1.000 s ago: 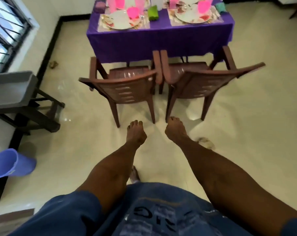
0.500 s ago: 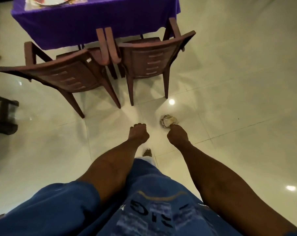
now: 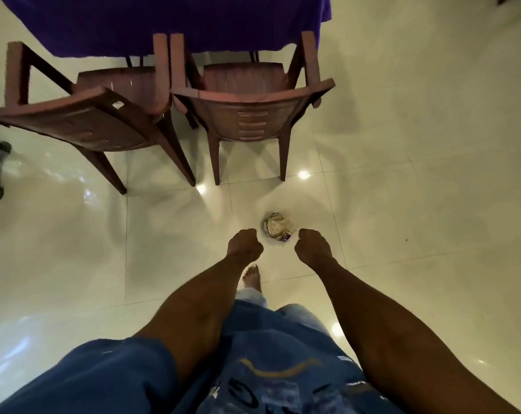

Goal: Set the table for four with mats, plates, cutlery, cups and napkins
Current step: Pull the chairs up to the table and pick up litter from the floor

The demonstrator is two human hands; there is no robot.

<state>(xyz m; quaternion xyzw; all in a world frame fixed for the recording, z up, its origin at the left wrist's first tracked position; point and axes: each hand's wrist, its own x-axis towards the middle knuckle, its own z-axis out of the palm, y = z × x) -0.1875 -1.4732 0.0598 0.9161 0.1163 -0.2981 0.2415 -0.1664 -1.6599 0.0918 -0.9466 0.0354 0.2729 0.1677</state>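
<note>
The table [image 3: 163, 22] is the thing we care about, and now we see only its purple cloth hanging down at the top of the view. A second ago we could see mats, plates, pink cups and green napkins on it, two places at least. Now the top is out of sight, because our head has tipped down to the floor.

Two brown chairs [image 3: 247, 115] stand side by side, pushed up to the cloth, with their backs to us.

Closer to us, a small crumpled ball of paper [image 3: 277, 229] lies on the shiny tiles. It was partly hidden by our right hand before; now it shows between both hands.

Our left hand [image 3: 245, 245] is curled into a fist and holds nothing. Our right hand [image 3: 312, 245] is curled too, just beside the ball, and it looks empty as well (the fingertips are hard to see).

We think the setting is mostly done, and the scrap may need picking up.

No cup, bowl or bin shows now, so we cannot say what is inside any.
</note>
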